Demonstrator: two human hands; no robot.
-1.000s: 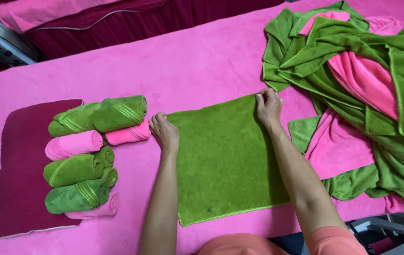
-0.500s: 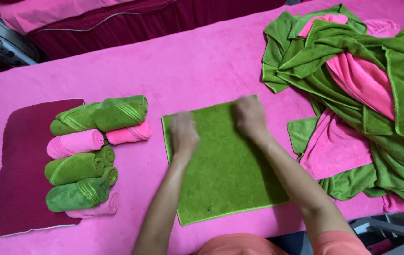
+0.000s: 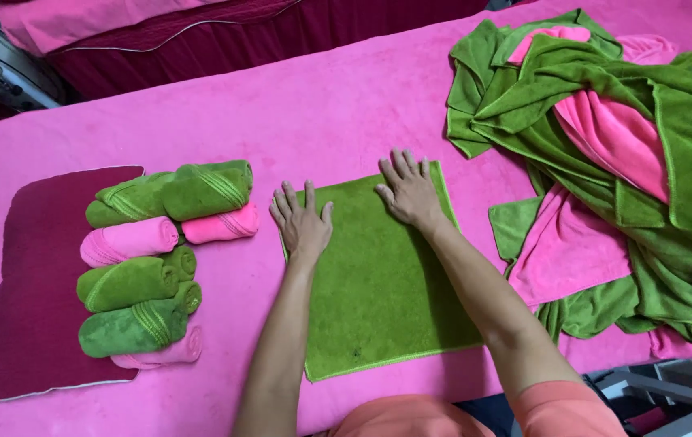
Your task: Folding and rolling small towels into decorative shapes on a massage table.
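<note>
Towel heap (image 3: 605, 162) cut off at right edge; lowest pink roll (image 3: 169, 353) mostly hidden under green rolls (image 3: 131, 328).

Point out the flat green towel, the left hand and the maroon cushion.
flat green towel (image 3: 386, 299), head view, bare middle of the cloth.
left hand (image 3: 303, 222), head view, back of the hand.
maroon cushion (image 3: 34, 283), head view, bare left part.

A person's bare forearms extend from short salmon-orange sleeves, the left hand (image 3: 303, 224) and right hand (image 3: 409, 193) without rings, watches or gloves, with a matching salmon-orange top visible at the bottom edge of the view.
</note>
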